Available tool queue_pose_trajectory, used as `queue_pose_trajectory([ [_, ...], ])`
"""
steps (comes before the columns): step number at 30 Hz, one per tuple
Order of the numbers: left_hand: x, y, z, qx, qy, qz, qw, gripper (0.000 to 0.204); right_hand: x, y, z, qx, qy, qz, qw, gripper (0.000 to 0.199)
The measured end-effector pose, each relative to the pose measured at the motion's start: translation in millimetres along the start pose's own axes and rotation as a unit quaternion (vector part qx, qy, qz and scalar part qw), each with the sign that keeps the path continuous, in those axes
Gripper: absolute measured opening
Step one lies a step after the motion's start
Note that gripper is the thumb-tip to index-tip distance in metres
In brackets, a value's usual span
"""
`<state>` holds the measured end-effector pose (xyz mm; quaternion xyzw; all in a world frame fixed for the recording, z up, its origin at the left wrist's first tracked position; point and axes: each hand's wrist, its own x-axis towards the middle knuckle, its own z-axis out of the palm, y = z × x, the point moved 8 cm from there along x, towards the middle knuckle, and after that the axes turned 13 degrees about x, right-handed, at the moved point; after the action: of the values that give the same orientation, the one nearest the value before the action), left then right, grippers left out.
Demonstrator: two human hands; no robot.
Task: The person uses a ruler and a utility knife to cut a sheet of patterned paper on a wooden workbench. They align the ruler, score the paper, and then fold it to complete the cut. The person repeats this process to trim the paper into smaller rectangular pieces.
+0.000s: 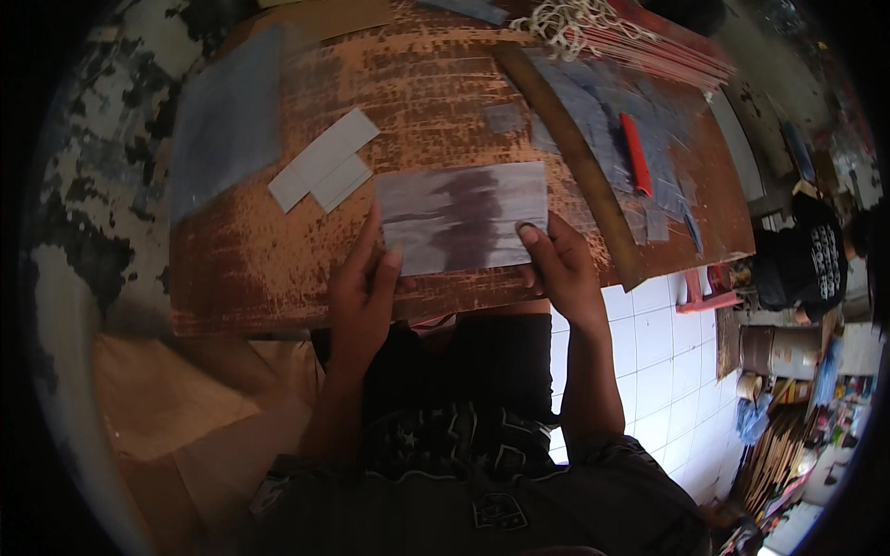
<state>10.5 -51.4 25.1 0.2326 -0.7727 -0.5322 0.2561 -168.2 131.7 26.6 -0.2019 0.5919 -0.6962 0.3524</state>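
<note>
A grey rectangular sheet [464, 218] with a darker smear down its middle lies flat on a worn orange-brown board [278, 250]. My left hand [362, 296] rests at the sheet's lower left corner, fingers pressing its edge. My right hand [561, 269] holds down the lower right corner with the thumb on top of the sheet. Both forearms come up from the lower edge over my dark clothing.
Two pale card strips [324, 162] lie left of the sheet. A long dark ruler [579, 162] runs diagonally at the right, beside a red cutter [636, 153] on grey sheets. A large grey sheet [227, 120] sits far left. Stacked red-edged boards [667, 46] lie beyond. White floor tiles [658, 361] are at the right.
</note>
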Motion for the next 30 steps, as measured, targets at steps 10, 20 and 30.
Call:
queue_pose_trajectory([
  [10,0,5,-1,0.008,0.004,-0.001,1.000,0.058,2,1,3,-0.014,0.001,-0.018,1.000,0.034],
  [20,5,-2,0,0.012,0.016,0.007,1.000,0.055,5,-10,7,-0.078,0.012,-0.026,0.997,0.034],
  [30,4,-6,-4,0.008,0.017,0.013,1.000,0.055,14,-2,4,-0.041,-0.028,-0.067,0.997,0.035],
])
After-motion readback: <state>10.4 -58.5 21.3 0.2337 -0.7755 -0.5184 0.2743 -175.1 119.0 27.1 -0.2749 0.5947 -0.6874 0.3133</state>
